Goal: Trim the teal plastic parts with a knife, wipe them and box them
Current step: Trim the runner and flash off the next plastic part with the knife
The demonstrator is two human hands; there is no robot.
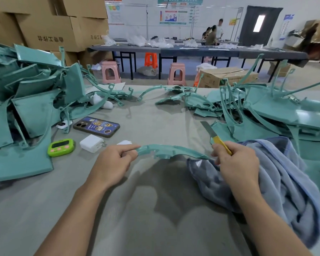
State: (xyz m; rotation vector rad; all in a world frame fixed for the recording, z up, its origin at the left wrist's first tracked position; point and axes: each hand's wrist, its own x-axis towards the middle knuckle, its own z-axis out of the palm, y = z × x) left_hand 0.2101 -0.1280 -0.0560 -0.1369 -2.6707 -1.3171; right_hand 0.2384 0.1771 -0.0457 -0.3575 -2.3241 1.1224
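Just over the tabletop (pixel 155 124), a little toward 6 o'clock from mid-view, the part (pixel 166 152) hangs between my two grips. The left grip (pixel 112 160) is clamped on its 9 o'clock end, thumb and forefinger pinching the flat tab there. The right grip (pixel 236 160) is closed round the yellow handle of the knife (pixel 217 139), with the blade bared and pointing to 11 o'clock. The same fingers meet the part's 3 o'clock tip, though I cannot tell whether they pinch it or only steady it. The cloth (pixel 284 174) lies bunched under that grip and runs out to 4 o'clock.

I judge the part light and springy. A strip this long and thin will flex and twist if held by one end, so both ends want support while the blade works. Its smooth face looks slippery, and the thicker left end and ribbed tabs offer the surer hold. The fine tip seems likeliest to snap if bent hard.

It is a slim teal arc, bowed upward and glossy. Small ribs and notched tabs run along its lower edge near the middle, and it tapers to a point on the right. Other teal parts sit in the left heap (pixel 26 100) at 9 o'clock and the right heap (pixel 266 111) at 2 o'clock.
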